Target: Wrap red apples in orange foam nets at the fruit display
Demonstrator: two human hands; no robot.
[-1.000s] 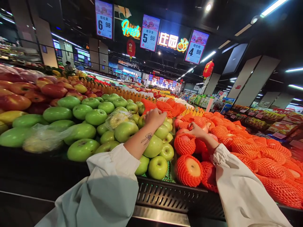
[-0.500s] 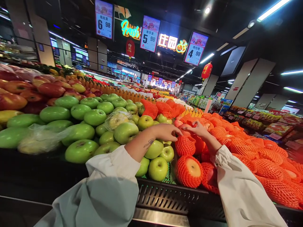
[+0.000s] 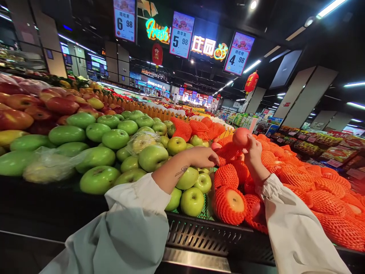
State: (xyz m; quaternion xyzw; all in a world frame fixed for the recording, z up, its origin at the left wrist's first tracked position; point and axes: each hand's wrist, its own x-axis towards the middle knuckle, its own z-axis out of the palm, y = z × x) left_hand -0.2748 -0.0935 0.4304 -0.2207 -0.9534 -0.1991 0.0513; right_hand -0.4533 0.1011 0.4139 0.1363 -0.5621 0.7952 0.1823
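Note:
My right hand (image 3: 253,149) is raised above the netted fruit and closed on a bare reddish fruit (image 3: 241,137), which has no net on it. My left hand (image 3: 203,156) rests over the boundary between the green apples (image 3: 152,157) and the orange foam-netted fruit (image 3: 229,204), fingers bent and pinched on an orange foam net (image 3: 226,150) that lies beneath the lifted fruit. A small tattoo marks my left forearm. Both arms wear pale long sleeves.
A black slotted crate rim (image 3: 205,234) runs along the front of the stand. Red apples (image 3: 61,104) pile at the far left, and a plastic bag (image 3: 47,165) lies on the green apples. Price signs (image 3: 181,35) hang overhead. More produce stands stretch behind.
My left hand moved from the green apples rightward to the netted fruit. My right hand lifted a bare reddish fruit up out of its net.

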